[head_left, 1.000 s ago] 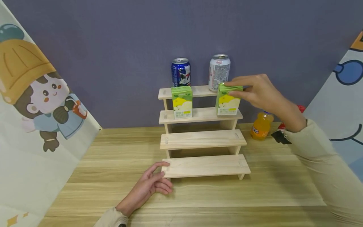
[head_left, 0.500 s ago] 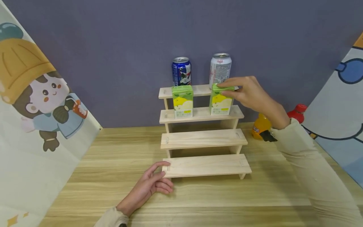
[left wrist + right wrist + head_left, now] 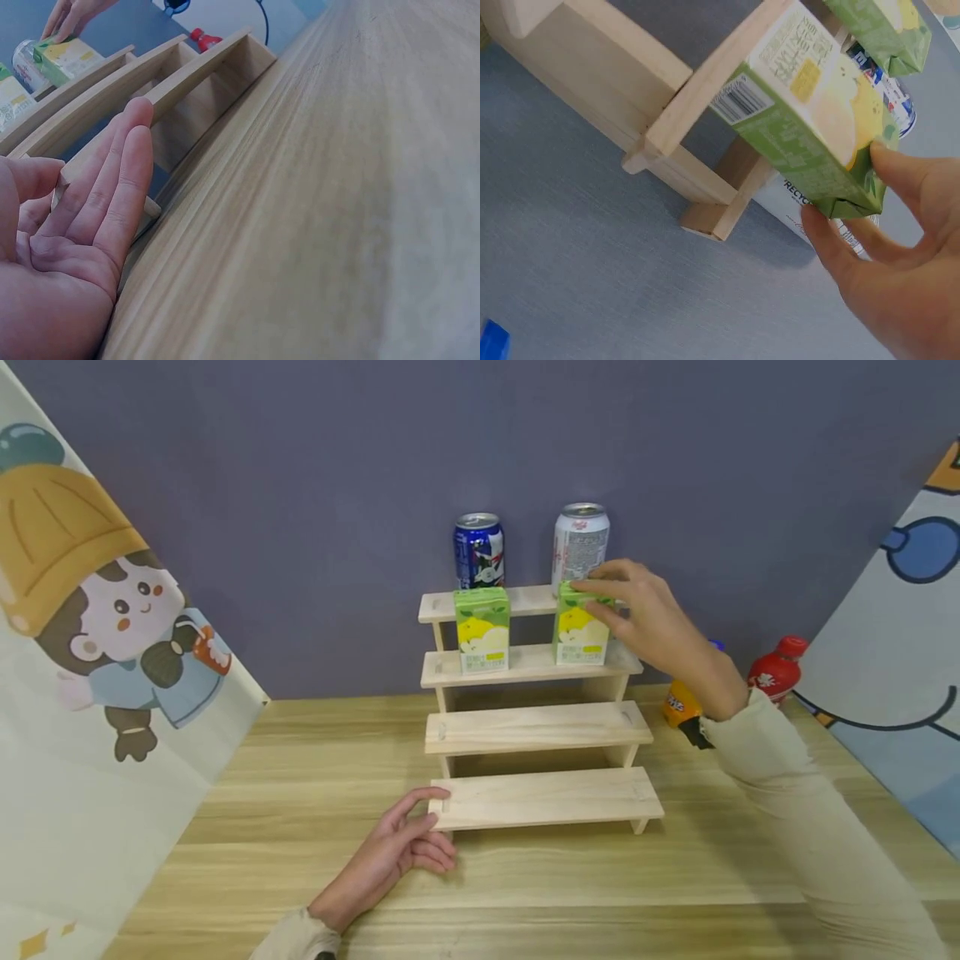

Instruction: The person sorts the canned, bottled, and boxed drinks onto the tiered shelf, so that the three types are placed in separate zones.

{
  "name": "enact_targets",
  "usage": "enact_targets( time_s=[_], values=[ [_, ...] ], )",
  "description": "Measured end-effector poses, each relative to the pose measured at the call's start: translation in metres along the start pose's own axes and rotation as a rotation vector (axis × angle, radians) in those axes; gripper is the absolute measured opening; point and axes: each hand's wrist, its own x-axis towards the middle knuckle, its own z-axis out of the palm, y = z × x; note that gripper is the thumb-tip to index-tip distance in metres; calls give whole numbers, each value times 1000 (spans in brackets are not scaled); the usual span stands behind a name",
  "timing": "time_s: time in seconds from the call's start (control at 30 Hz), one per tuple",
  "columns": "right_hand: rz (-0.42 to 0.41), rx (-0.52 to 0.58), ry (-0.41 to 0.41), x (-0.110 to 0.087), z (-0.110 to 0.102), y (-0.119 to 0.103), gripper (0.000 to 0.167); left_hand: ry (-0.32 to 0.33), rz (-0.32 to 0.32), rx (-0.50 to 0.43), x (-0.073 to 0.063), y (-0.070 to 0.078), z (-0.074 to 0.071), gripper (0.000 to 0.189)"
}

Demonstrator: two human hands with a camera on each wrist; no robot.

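A wooden stepped display rack (image 3: 540,727) stands on the table. My left hand (image 3: 397,839) pinches the left end of its lowest step between thumb and forefinger. In the left wrist view the other fingers (image 3: 124,176) extend along that end. On the second step from the top, my right hand (image 3: 648,618) holds a green juice box (image 3: 581,639) near its upper right part. The right wrist view has the thumb on the front of this juice box (image 3: 810,112) and other fingers at its side and behind. A matching juice box (image 3: 482,631) stands upright on the same step's left side.
On the top step are a blue can (image 3: 478,552) at left and a white can (image 3: 581,543) behind the held box. An orange drink bottle (image 3: 678,703), partly covered by the right forearm, and a red bottle (image 3: 776,668) stand right of the rack. A grey-blue wall (image 3: 337,527) rises behind.
The right hand has slid its juice box a little leftward along the step, then stayed there with its fingers slightly shifted. The left hand keeps its place at the lowest step.
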Motion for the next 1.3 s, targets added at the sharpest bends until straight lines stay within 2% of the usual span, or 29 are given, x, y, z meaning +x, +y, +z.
enact_targets(
  time_s=[0.2, 0.33, 0.63, 0.83, 1.3],
  values=[
    [-37, 3, 59, -2, 13, -1, 37, -13, -1, -7, -9, 3, -3, 42],
    [-38, -3, 93, 0, 13, 0, 37, -32, 18, -11, -6, 5, -4, 44],
    [23, 6, 82, -5, 11, 1, 39, -51, 37, -8, 0, 2, -3, 43],
    [3, -30, 116, -11, 15, 2, 45, -55, 36, -8, 2, 1, -2, 44],
    [38, -38, 223, -41, 4, 6, 47, -54, 26, -23, 2, 1, -2, 45]
  ],
)
